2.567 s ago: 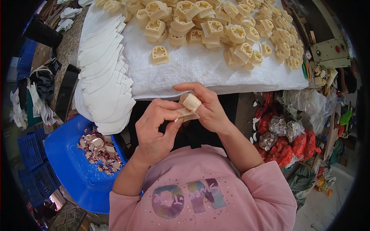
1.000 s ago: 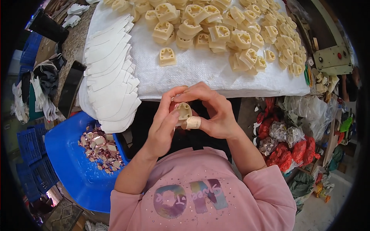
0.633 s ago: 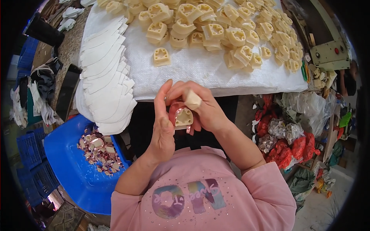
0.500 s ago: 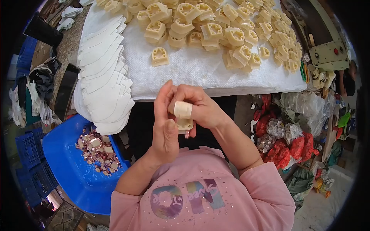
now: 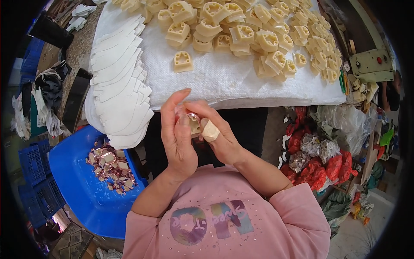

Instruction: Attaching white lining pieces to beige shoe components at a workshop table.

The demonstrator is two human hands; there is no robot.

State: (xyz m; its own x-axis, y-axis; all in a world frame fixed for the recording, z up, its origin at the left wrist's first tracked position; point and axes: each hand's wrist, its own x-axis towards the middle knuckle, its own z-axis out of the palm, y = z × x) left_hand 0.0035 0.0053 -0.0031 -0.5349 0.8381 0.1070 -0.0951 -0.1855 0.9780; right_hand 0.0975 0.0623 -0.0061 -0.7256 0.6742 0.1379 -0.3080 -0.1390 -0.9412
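Note:
In front of my chest, my left hand [image 5: 180, 144] and my right hand [image 5: 225, 140] hold a small cream moulded piece [image 5: 195, 127] between them. A shiny pinkish edge shows at the top of the piece, partly covered by fingers. My left thumb presses on its near side, with the forefinger stretched upward. Beige tape [image 5: 210, 131] is wrapped round my right thumb, which lies against the piece's right side. The right fingertips are mostly hidden behind it. One similar cream piece [image 5: 183, 62] rests alone on the white-covered table [image 5: 172, 88], beyond my hands.
A heap of cream moulded pieces [image 5: 241, 36] covers the table's far side. Overlapping white sheets [image 5: 118, 82] line its left edge. At lower left, a blue bin [image 5: 77, 185] holds shiny pink-and-beige pieces [image 5: 110, 162]. Red bags [image 5: 317, 170] and clear plastic [image 5: 345, 123] lie at right.
Both hands have shifted slightly left. The cream piece has turned, so its shiny pinkish edge shows now. My taped right thumb has moved from across the piece's top to its side.

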